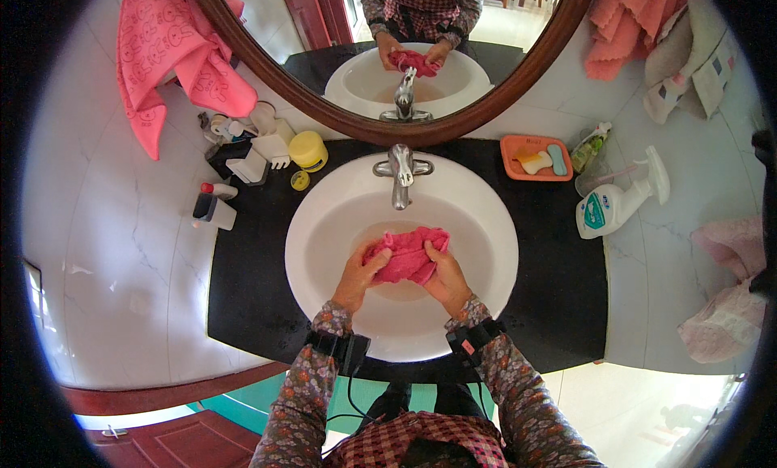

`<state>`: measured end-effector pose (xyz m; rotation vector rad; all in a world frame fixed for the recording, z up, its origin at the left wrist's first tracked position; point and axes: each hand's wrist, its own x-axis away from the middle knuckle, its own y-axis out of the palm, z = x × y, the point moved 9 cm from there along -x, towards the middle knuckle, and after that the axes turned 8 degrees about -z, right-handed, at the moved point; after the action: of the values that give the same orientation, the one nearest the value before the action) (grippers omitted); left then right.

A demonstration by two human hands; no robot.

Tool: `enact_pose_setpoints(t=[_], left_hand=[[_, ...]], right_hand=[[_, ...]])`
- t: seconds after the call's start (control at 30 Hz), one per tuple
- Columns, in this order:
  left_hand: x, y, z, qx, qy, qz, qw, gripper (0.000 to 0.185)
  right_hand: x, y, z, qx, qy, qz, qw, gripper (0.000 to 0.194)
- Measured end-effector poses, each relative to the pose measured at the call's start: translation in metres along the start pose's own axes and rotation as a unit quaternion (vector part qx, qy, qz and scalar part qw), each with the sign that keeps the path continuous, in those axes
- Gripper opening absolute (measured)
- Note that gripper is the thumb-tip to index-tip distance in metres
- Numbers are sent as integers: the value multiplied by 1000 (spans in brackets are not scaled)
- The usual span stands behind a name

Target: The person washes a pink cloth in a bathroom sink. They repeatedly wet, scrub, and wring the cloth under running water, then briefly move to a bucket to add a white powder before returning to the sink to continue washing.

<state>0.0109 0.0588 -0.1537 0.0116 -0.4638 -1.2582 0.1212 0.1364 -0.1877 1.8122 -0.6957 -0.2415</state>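
A crumpled dark-pink cloth (405, 258) is held between my two hands over the white oval washbasin (495, 237). My left hand (359, 273) grips its left end, thumb on top. At the opposite end, my right hand (448, 280) pinches the cloth with its thumb in front. Cloudy water appears to stand in the bowl below. The chrome faucet (401, 173) is just beyond the cloth, its spout pointing toward me. No stream shows from the spout.
A wood-framed mirror (400, 131) hangs behind the basin. On the black countertop (255, 286) stand a yellow jar (308, 151), an orange soap dish (536, 158) with soap bars, and a white spray bottle (619, 201). Pink towels (182, 49) hang at left, coral and grey ones (631, 28) at right.
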Motion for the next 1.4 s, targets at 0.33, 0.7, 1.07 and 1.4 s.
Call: enact_pose_setpoints(t=[0.33,0.7,1.07,1.4], left_hand=[[3,10,38,166,100,6,981,28],[-2,-5,5,161,70,93,980,27],[-5,-31,32,-88,189,210,955,18],[-12,-20,26,-47,68,126,989,37]], right_hand=[[7,-11,13,126,67,51,989,35],[-12,5,18,33,7,17,999,44],[-2,16,13,69,99,-6,993,49],[-5,31,28,-28,148,-28,988,45]])
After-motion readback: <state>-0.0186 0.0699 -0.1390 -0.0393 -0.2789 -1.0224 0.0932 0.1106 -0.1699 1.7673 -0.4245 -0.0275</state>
